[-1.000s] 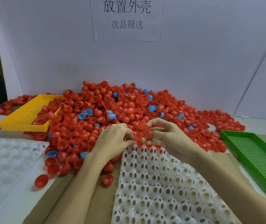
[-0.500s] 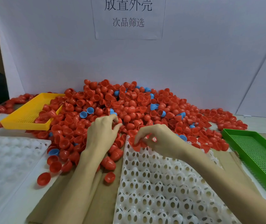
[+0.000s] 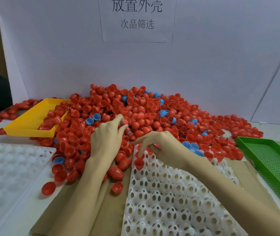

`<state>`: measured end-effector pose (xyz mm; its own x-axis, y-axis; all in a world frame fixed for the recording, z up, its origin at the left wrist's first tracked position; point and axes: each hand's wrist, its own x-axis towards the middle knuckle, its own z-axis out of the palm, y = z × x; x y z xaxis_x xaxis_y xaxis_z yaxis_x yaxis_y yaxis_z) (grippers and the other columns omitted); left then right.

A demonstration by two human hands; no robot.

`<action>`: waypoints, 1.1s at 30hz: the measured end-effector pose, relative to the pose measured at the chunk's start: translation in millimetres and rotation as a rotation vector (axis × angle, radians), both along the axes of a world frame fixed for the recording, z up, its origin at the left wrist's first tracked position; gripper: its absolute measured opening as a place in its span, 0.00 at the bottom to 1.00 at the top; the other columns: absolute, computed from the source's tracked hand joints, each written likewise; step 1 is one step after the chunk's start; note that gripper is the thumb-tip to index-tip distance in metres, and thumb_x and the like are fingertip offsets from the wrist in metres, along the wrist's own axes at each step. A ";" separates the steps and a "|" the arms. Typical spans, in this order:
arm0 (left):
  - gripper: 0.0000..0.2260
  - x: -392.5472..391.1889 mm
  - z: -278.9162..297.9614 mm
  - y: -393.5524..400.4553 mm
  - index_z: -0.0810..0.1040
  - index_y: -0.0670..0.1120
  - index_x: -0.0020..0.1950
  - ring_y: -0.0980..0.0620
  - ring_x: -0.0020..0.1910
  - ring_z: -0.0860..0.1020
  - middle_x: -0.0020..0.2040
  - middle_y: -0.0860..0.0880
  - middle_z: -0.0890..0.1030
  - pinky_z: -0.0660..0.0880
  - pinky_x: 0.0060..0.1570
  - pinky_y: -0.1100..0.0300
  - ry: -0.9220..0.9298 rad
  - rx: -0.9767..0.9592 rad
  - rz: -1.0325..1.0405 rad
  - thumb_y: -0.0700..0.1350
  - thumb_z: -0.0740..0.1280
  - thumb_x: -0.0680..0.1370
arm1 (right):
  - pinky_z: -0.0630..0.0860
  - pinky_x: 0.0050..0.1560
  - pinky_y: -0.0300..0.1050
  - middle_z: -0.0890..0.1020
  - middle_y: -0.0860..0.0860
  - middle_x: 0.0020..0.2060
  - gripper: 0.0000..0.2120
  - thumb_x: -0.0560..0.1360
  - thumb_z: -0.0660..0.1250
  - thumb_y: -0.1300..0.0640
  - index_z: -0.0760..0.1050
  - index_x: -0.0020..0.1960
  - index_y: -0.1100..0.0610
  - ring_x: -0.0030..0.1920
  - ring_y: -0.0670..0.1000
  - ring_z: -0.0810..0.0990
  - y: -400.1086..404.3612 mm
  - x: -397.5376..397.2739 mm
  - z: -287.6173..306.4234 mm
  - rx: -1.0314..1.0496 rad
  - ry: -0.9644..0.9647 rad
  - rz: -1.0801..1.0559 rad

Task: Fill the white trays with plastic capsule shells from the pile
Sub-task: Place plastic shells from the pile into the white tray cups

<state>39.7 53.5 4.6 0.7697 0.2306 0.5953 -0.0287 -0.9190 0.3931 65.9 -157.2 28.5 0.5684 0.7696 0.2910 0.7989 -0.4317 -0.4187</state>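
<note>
A white board backdrop (image 3: 204, 65) stands across the far side, with a paper sheet printed with black characters (image 3: 137, 17) fixed at its top centre. Against its foot lies the large pile of red plastic capsule shells (image 3: 141, 114), with a few blue plastic shells (image 3: 93, 118) scattered through it; the pile spreads from the far left to the far right of the table. A flat brown cardboard sheet (image 3: 88, 210) covers the near middle of the table. On it lies the white perforated plastic tray with egg-shaped pockets (image 3: 169, 201), its far edge touching the pile. A second white pocketed tray (image 3: 8, 167) lies at the near left. A green plastic mesh tray (image 3: 272, 167) sits at the right, and a yellow plastic mesh tray (image 3: 31, 121) at the far left, with red shells spilling over its right edge.

The left hand (image 3: 107, 138) reaches into the pile, fingers bent among the red shells; whether it grips one cannot be told. The right hand (image 3: 163, 147) hovers over the far left corner of the perforated tray, fingers curled downward with a bit of red showing beneath them. Just below its fingertips a single red shell (image 3: 139, 163) sits in a pocket at that corner. Loose red shells (image 3: 48, 188) lie near the left of the cardboard.
</note>
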 end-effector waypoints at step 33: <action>0.09 10.4 -11.1 4.7 0.75 0.47 0.48 0.54 0.28 0.76 0.27 0.52 0.77 0.68 0.29 0.58 -0.122 -0.279 -0.033 0.50 0.67 0.84 | 0.82 0.43 0.37 0.79 0.45 0.60 0.14 0.80 0.73 0.64 0.81 0.62 0.50 0.38 0.45 0.86 -34.3 1.8 -1.1 0.011 0.113 -0.165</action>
